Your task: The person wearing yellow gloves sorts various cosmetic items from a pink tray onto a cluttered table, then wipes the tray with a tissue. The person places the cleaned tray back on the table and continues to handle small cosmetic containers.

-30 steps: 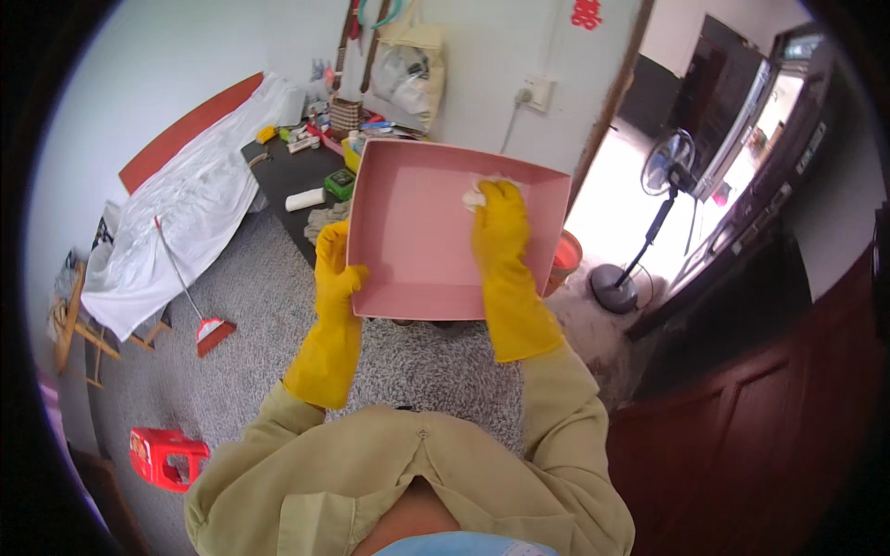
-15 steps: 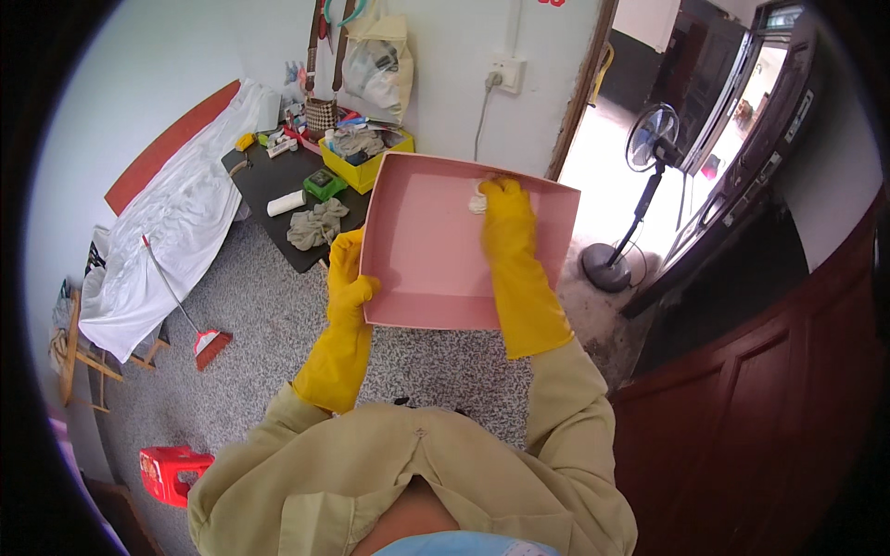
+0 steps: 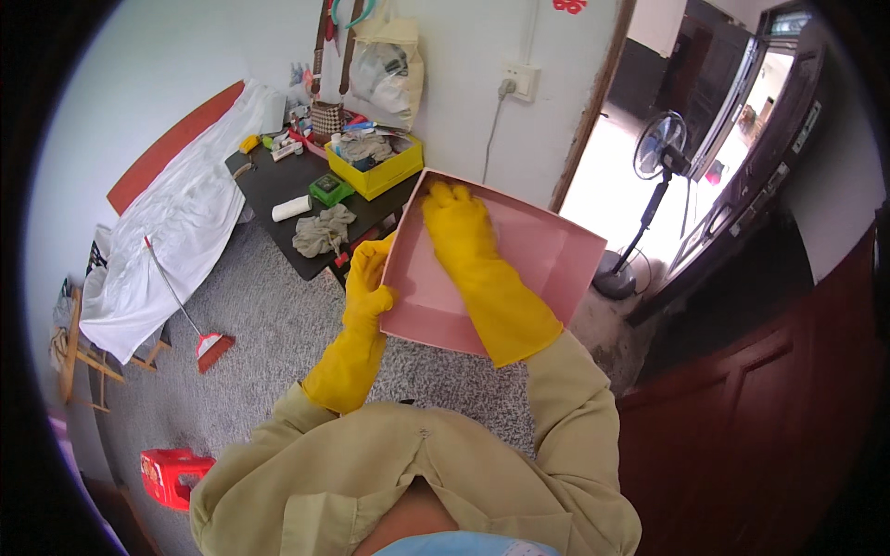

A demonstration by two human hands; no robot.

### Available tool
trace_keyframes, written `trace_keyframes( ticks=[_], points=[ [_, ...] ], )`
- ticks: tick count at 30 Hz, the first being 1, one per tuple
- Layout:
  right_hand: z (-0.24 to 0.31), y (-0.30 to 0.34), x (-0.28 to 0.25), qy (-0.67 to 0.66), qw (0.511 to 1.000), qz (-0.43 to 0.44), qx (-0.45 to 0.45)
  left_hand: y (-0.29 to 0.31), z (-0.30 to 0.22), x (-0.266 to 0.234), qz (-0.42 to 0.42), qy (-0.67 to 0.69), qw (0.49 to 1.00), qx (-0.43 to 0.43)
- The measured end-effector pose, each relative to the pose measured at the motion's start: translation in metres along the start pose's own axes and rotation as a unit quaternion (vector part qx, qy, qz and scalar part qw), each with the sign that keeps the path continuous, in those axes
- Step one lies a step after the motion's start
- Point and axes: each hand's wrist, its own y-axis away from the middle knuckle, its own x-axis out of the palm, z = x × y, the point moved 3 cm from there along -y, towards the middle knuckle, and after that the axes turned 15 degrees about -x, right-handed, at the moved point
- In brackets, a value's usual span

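Observation:
A shallow pink box, open side up, is held in front of me, slightly tilted. My left hand, in a yellow rubber glove, grips its left wall, thumb on the rim. In a matching glove, my right hand reaches inside, with its fingers pressed at the far left corner. The white cloth in the right hand is hidden under the glove now; only the earlier picture shows it.
Beyond the box stands a dark table bearing a yellow box, a green container, a white roll and a grey rag. Farther right is a standing fan; left are a broom and a red stool.
My right hand has slid left across the inside of the pink box to its far left corner. The box has shifted slightly right and turned a little clockwise, my left hand moving with it.

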Motion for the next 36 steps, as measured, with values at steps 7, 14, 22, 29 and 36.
trace_keyframes(
  ticks=[7,14,22,29,36],
  points=[
    [0.026,0.02,0.031,-0.283,0.937,-0.177,0.103,-0.007,-0.004,-0.012,0.009,0.026,1.0,0.007],
    [0.057,0.04,0.051,-0.418,0.886,0.179,0.089,-0.015,-0.004,-0.034,-0.006,0.035,0.999,0.01],
    [-0.015,0.015,0.026,-0.499,0.82,-0.213,0.18,-0.023,-0.019,-0.012,0.04,-0.02,0.999,0.008],
    [0.044,0.045,0.041,-0.518,0.838,0.038,0.166,-0.023,-0.025,0.0,0.044,-0.025,0.999,0.006],
    [0.03,0.079,0.042,-0.408,0.912,0.019,0.029,-0.026,-0.022,0.003,-0.025,-0.103,0.993,0.059]
  ],
)
